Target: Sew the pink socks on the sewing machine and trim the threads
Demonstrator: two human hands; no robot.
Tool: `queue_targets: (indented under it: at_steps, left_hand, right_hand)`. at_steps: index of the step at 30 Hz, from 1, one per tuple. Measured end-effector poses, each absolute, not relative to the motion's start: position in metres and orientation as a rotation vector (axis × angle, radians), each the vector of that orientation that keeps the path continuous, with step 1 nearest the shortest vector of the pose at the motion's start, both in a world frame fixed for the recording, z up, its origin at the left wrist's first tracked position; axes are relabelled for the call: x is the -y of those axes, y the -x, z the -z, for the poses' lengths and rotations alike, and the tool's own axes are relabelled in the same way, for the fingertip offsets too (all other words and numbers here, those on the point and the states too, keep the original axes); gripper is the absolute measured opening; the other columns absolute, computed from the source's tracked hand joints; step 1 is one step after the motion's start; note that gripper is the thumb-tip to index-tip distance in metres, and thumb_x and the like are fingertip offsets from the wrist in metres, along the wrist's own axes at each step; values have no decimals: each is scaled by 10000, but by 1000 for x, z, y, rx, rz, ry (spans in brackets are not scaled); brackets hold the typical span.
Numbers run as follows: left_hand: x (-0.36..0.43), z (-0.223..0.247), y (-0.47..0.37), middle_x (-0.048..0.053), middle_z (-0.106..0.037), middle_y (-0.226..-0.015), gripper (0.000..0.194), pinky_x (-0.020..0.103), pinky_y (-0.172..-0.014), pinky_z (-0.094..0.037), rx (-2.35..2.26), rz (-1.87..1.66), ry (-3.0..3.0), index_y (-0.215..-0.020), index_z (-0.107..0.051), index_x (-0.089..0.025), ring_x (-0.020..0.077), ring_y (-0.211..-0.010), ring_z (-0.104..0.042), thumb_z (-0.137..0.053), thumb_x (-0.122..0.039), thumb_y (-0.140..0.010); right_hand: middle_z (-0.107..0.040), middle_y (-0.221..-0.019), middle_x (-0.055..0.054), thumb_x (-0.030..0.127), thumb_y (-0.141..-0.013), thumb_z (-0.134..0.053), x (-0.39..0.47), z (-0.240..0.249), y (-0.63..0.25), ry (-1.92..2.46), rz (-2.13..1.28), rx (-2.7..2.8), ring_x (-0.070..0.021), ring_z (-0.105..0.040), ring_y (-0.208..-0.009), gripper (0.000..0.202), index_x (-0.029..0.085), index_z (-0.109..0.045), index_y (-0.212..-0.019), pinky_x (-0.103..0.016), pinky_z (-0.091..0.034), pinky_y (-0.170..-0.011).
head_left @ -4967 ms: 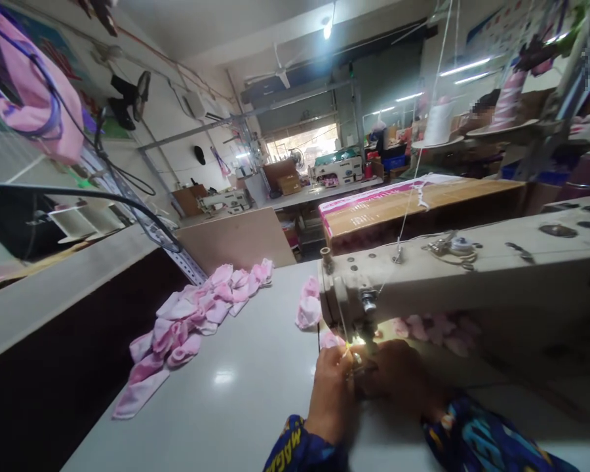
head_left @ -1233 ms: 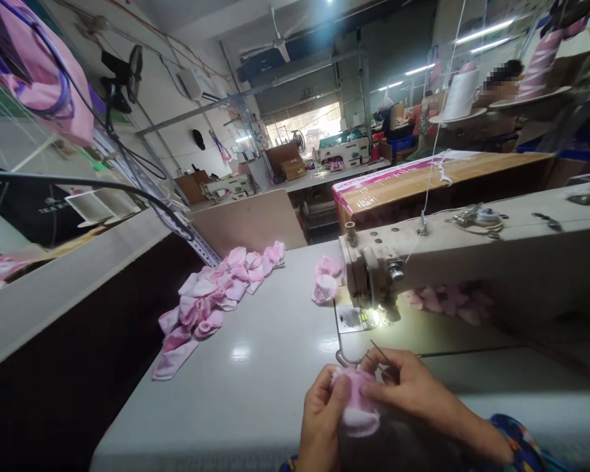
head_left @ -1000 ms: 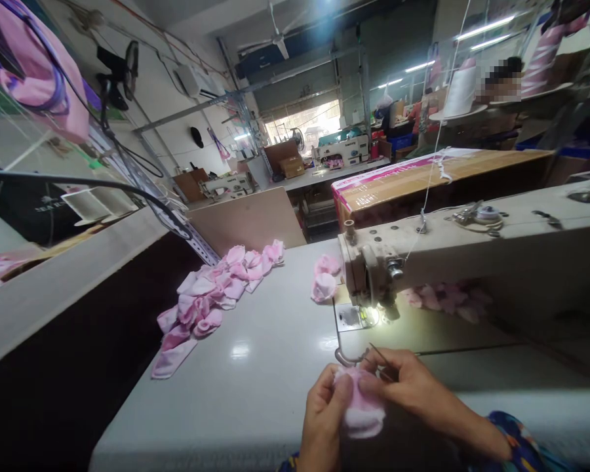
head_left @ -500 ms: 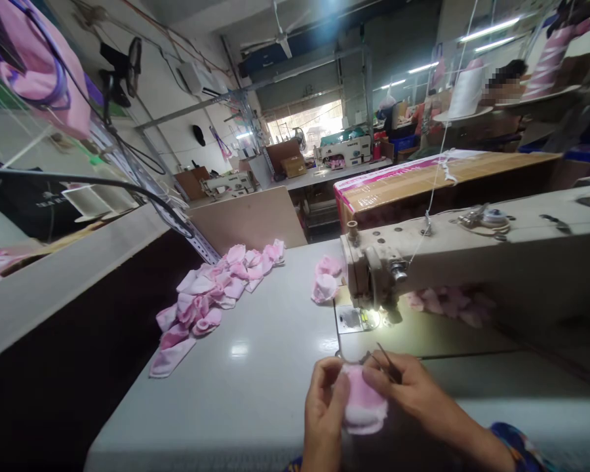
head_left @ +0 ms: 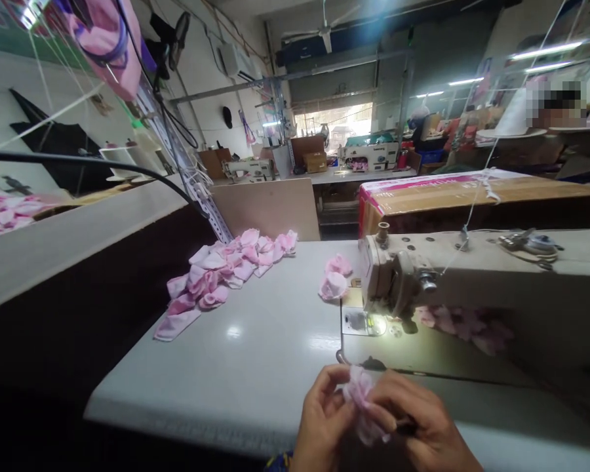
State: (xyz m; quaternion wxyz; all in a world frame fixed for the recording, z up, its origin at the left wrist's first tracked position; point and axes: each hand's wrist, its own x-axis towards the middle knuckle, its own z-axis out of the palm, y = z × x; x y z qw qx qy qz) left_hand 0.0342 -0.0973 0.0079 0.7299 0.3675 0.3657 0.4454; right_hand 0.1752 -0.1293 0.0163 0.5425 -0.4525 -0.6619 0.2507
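Note:
Both hands are together at the table's front edge, just below the sewing machine (head_left: 393,269). My left hand (head_left: 322,416) pinches a small pink and white fabric piece (head_left: 361,393), now crumpled between the fingers. On its other side, my right hand (head_left: 417,413) grips the same piece with thumb and fingers. Tucked in that hand is a dark tool, apparently thread snips (head_left: 406,426), mostly hidden by the fingers. The machine's lit needle plate (head_left: 356,321) lies beyond the hands, with no fabric on it.
A heap of pink fabric pieces (head_left: 226,269) lies on the table (head_left: 265,354) to the left. Two more pieces (head_left: 334,278) rest beside the machine head, and others (head_left: 465,324) lie under its arm. A cardboard box (head_left: 437,190) stands behind. A person sits far right.
The fabric piece, flat and spread before, is now bunched and folded between my fingers. The snips' blades, pointing up earlier, are turned down and mostly hidden. The view has swung left.

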Motion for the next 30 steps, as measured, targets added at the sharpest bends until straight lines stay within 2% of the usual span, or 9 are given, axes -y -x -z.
queue_targets:
  at_steps: [5,8,12,16,19,22,24,27,30]
  left_hand:
    - [102,-13,-26,-6,-534,-635,344,202,-605,-415,-1007,-1219,-1007,-649,-628,-163,128,-617,-499,-823,-443,-605]
    - [110,-11,-22,-14,-466,-511,418,206,-509,-349,-981,-1064,-1135,-555,-626,-144,100,-504,-406,-729,-522,-703]
    - [113,-2,-24,-48,-419,-452,481,199,-381,-204,-834,-786,-962,-618,-618,-143,41,-353,-281,-720,-611,-661]
    - [111,-4,-29,-101,-311,-403,492,159,-367,-180,-661,-709,-568,-705,-594,-154,17,-351,-204,-813,-570,-558]
    - [113,-11,-30,-92,-344,-441,464,139,-371,-186,-722,-802,-547,-710,-598,-129,4,-377,-223,-847,-491,-560]
    - [119,-14,-31,-84,-415,-451,442,148,-358,-242,-761,-830,-627,-825,-636,-131,-2,-334,-231,-826,-470,-614]
    - [125,-15,-33,-74,-458,-450,443,164,-363,-300,-723,-808,-632,-877,-648,-138,4,-304,-258,-813,-468,-634]
    - [134,-17,-38,-42,-494,-448,404,187,-440,-391,-661,-726,-516,-825,-668,-119,39,-347,-383,-819,-438,-629]
    - [140,-19,-40,3,-527,-468,366,182,-525,-411,-654,-664,-381,-663,-651,-95,68,-454,-482,-853,-390,-582]
  right_hand:
    - [-574,-637,-3,404,-891,-538,134,-13,-178,1269,-666,1342,-151,-534,-570,276,229,-615,-693,-227,-403,-524]
    - [-549,-634,6,435,-881,-553,135,-8,-179,1313,-676,1238,-145,-509,-569,282,228,-618,-700,-229,-393,-523]
    - [-551,-602,9,351,-884,-561,135,-5,-175,1151,-563,1377,-137,-500,-532,232,235,-617,-691,-228,-391,-504]
    - [-592,-605,-6,360,-883,-559,141,-3,-166,1057,-602,1469,-155,-531,-536,217,250,-635,-712,-246,-412,-512]
    - [-607,-648,-13,487,-848,-575,148,0,-165,1230,-765,1356,-163,-534,-549,268,254,-645,-736,-261,-433,-540]
    - [-645,-712,-23,610,-768,-605,152,-1,-169,1398,-909,1189,-173,-549,-538,417,251,-658,-972,-265,-455,-517]
    - [-680,-818,-60,659,-718,-621,152,-4,-171,1410,-1027,1125,-210,-608,-637,561,227,-643,-1075,-286,-499,-571]
    - [-681,-929,-96,665,-715,-625,154,-7,-166,1348,-1220,1014,-256,-634,-826,547,196,-669,-992,-331,-522,-724]
    - [-662,-842,-73,638,-716,-652,160,-2,-158,1290,-1322,837,-234,-621,-778,489,185,-657,-901,-318,-518,-685]
